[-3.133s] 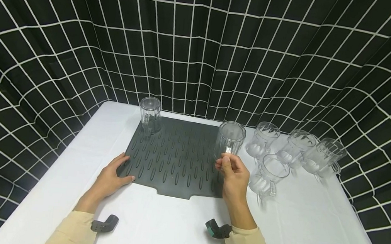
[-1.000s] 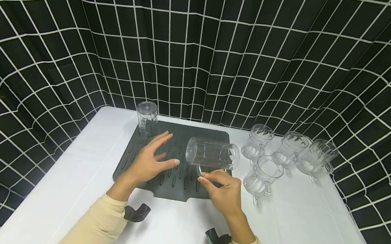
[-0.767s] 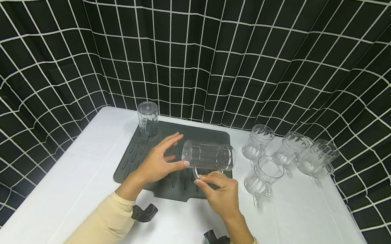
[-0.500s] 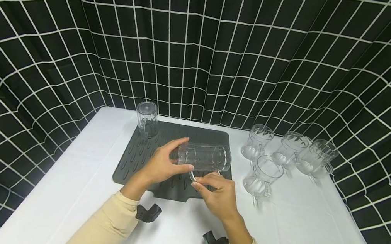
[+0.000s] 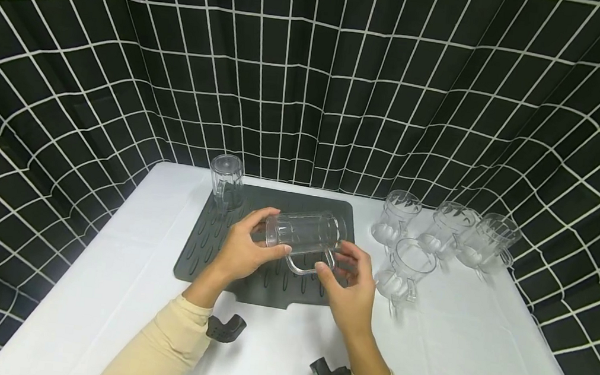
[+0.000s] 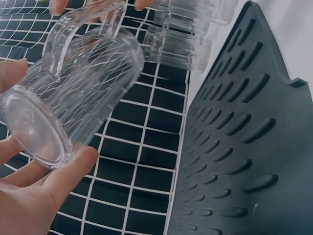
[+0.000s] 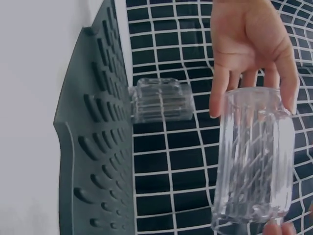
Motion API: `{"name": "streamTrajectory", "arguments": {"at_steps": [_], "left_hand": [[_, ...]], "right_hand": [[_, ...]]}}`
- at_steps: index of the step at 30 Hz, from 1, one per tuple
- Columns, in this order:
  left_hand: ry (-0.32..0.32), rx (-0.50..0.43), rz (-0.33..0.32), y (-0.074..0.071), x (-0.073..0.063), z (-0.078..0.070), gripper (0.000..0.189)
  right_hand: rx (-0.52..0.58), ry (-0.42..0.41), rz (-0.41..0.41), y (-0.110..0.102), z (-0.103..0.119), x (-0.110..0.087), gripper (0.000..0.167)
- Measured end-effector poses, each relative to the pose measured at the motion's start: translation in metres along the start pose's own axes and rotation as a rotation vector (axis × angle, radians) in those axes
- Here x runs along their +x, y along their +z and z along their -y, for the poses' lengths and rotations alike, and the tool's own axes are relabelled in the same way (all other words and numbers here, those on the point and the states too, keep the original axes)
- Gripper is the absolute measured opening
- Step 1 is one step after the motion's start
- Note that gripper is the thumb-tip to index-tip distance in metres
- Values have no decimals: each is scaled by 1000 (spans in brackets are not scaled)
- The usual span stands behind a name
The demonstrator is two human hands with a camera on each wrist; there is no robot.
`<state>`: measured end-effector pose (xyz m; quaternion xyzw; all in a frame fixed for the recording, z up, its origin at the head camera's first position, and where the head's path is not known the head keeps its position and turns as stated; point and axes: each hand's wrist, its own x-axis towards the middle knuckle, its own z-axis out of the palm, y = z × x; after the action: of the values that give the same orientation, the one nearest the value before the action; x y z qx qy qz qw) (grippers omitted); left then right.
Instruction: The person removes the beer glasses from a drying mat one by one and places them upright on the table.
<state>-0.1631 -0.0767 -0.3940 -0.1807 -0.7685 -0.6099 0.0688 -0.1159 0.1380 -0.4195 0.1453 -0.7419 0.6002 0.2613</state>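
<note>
A clear beer mug (image 5: 304, 232) is held sideways above the dark grey ribbed mat (image 5: 264, 294), its mouth to the right and its handle towards me. My left hand (image 5: 243, 251) grips it round the base end, thumb on the near side. In the left wrist view, the thumb and fingers (image 6: 73, 171) span the round base. My right hand (image 5: 352, 287) is at the mouth end, fingers spread and loosely bent beside the rim, the thumb near the handle. Whether its fingertips touch the mug is hard to tell. In the right wrist view, the mug (image 7: 254, 156) hangs between both hands.
An upside-down mug (image 5: 227, 184) stands at the mat's far left corner. Several upright mugs, among them a nearer one (image 5: 405, 268) and a far right one (image 5: 490, 243), stand right of the mat on the white tablecloth (image 5: 468, 345). A black gridded curtain (image 5: 309, 81) closes the back.
The right hand lifted the mug from the mat's right side by its handle and tipped it sideways. The left hand left the mat and took its base; the right fingers have since loosened from the handle.
</note>
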Motion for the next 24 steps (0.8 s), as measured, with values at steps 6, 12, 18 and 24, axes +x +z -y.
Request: {"name": "streamTrajectory", "arguments": {"at_steps": [6,12,18,24], "left_hand": [[15,-73,-31,1,-2,0,68],[28,-109,-33,3,-4,2,70],[20,-192,7,2,-5,4,72],[8,-196,49,1,-6,7,77]], "right_hand": [[6,317,-6,4,1,-3,60],[-56,427,91,11,1,-4,55],[58,437,86,12,3,-3,43],[240,437,65,9,8,3,38]]}}
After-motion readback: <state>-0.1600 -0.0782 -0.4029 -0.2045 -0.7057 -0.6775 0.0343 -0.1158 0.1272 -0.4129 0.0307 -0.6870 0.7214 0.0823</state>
